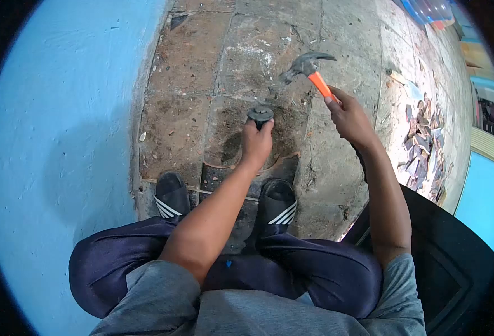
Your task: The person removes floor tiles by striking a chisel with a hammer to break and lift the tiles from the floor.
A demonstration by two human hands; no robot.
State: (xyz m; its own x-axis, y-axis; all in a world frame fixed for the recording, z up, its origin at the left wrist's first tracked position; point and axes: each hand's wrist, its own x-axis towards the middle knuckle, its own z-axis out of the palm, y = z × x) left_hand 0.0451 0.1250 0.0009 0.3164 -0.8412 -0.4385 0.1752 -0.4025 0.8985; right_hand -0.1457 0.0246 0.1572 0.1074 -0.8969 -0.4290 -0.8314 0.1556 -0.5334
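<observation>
The person squats on the stone floor [336, 185], slides [171, 197] planted close to the blue wall [62, 140] on their left. The left hand [256, 141] is closed around a chisel [260, 114], of which only the dark mushroomed head shows above the fist; it seems to stand about upright, tip down on the dug-out patch [230, 140] of the floor, just ahead of the feet. Gripping low like that keeps the fingers under the head and steadies the tool against a blow.

The right hand [347, 116] is clenched on the orange handle of a hammer [308, 68], raised up and to the right of the chisel, clear of it, striking face turned down towards the chisel head. The arm is cocked at the elbow, which gives room for a swing.

Towards the floor's right edge lies a heap of broken tile [423, 145], well apart from both hands. A dark chair [454, 263] sits by the right knee.
</observation>
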